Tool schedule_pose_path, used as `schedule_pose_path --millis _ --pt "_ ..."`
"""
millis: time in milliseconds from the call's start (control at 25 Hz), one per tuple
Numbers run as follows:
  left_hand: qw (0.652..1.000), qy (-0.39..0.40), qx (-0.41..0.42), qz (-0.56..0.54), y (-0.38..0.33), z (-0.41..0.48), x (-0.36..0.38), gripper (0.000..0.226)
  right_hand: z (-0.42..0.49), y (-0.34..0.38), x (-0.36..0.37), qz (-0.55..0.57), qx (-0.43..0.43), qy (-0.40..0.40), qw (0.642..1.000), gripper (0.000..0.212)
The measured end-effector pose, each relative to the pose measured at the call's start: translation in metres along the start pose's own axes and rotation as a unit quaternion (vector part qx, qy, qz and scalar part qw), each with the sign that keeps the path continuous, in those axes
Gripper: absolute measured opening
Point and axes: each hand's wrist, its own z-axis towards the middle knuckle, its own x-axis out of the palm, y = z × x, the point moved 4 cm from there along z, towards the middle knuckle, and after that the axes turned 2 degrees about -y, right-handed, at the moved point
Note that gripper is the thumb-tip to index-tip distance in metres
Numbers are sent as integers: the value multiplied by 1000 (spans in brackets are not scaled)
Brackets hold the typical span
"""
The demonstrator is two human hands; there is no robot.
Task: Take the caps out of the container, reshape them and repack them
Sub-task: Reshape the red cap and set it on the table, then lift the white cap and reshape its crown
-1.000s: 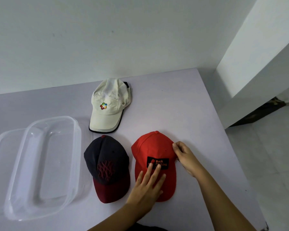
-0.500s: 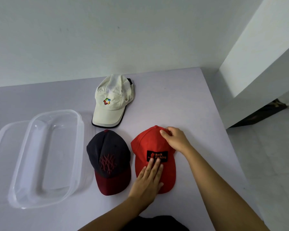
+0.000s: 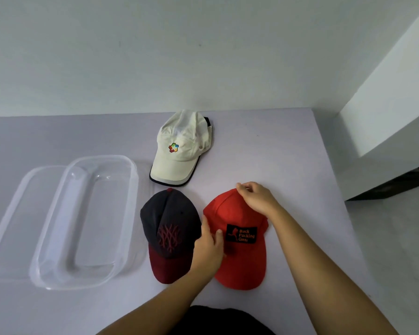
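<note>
Red cap (image 3: 242, 262) is lying crown-up on a pale table (image 3: 288, 151), at about 5 o'clock from the table's middle, with its brim pointing to 6 o'clock, toward the person. A black patch (image 3: 241, 234) with orange lettering is showing on its front.

The right hand (image 3: 257, 199) is reaching in from 5 o'clock and pinching the fabric at the top of the crown, at the cap's 12 o'clock, with curled fingers. The left hand (image 3: 208, 247) is coming in from 7 o'clock and gripping the cap's side at 9 o'clock, thumb lying on the red front and fingers tucking around the edge.

A dark cap (image 3: 167, 226) with a maroon brim is sitting just beside the red one, at its 9 o'clock. A white cap (image 3: 179, 141) with a small multicoloured logo is resting at 11 o'clock, farther from the person and apart from both.

A clear container (image 3: 131, 189) is standing at 9 o'clock from the dark cap, holding nothing. It is overlapping a second clear piece (image 3: 15, 213) lying to its 9 o'clock.
</note>
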Motion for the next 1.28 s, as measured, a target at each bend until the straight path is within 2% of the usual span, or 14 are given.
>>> schedule_pose_path --millis 80,160,280,440,560,640,760,840,920,1000,1040,1120,1200,1280 --pt "1000 27 -9 9 -3 0 1 64 5 2 8 -20 3 28 999 43" --pt "999 25 2 26 -5 -6 -4 66 4 0 5 -1 -6 2 1000 42" --pt "997 -20 74 24 -23 -11 -32 62 -8 -5 -16 54 4 -68 996 43" --pt "981 -111 158 21 -68 10 -98 35 -23 -32 -43 137 22 -156 978 38" --pt "977 -141 146 61 -91 51 -140 30 -28 -74 -33 55 43 -171 983 42" --pt "977 -119 134 120 -94 86 -152 35 -29 -105 -18 -55 56 -149 986 47" --pt "975 -74 71 197 -83 136 -156 46 -30 -130 -1 -189 61 -106 974 58" --pt "982 -86 -31 164 -68 160 -158 54 -32 -132 5 -221 62 -97 969 62" --pt "973 -96 -127 167 -53 173 -157 64 -34 -130 7 -241 66 -96 964 62" --pt "966 -84 -174 173 -42 182 -152 74 -34 -130 10 -249 71 -101 961 61" --pt "970 -80 -189 131 -40 185 -150 78 -33 -131 11 -249 73 -103 960 61" --pt "974 -93 -204 -35 -38 186 -148 80 -33 -133 12 -249 76 -104 960 61" --pt "950 -115 -214 -197 -36 187 -150 77 -32 -135 13 -254 81 -98 959 61" --pt "915 -113 -216 -322 -34 185 -152 63 -30 -136 13 -253 83 -89 960 61"
